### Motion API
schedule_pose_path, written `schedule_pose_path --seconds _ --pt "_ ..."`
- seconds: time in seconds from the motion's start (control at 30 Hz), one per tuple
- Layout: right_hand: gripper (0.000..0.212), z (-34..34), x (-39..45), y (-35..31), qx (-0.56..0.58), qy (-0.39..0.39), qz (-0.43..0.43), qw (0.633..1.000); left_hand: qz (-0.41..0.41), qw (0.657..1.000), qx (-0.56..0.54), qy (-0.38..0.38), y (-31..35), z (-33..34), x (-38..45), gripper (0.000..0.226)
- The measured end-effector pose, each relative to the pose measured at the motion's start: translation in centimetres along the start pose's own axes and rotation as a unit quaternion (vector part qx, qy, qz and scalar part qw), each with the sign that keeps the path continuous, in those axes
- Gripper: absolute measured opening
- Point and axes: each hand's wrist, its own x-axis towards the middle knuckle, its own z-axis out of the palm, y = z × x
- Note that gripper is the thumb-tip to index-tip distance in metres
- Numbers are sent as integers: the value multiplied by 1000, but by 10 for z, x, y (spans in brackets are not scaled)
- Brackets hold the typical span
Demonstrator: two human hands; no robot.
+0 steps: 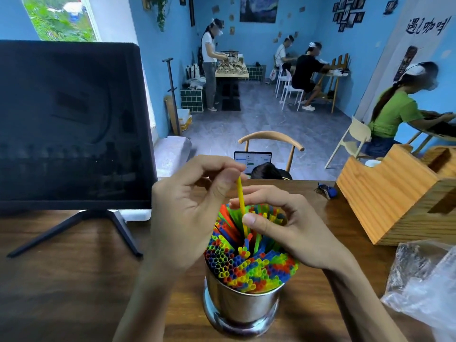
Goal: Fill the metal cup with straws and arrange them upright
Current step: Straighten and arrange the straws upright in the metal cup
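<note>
sliding one yellow straw into the full cup

left hand [187,206] pinches the yellow straw [240,201] at its top; right hand [283,230] pinches it lower, just above the packed straws [249,262]; it looks light, bendy, slippery, so a grip near the tip seems best; steel cup [243,304] stands on a wood table [74,280]; blue café room, monitor [71,124] to the left.

A shiny metal cup [240,306] stands upright on the wooden table, packed with colourful straws [249,265]; one yellow straw [241,198] rises above the rest
</note>
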Motion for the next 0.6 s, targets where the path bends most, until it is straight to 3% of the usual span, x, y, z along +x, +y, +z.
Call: schedule_pose_path --seconds 0.2,0.43,0.53,0.6 --pt "21 -1 0 -3 -9 17 -17 1000 6 990 -94 104 11 6 0 10" --pt "17 -6 2 -4 92 76 -49 992 -54 956 -135 256 12 2 3 13" --pt "18 -11 3 -5 209 146 -71 964 -105 953 -148 244 6 0 6 15" --pt "23 -16 3 -6 312 183 -57 931 -156 960 -143 185 -2 0 7 20"
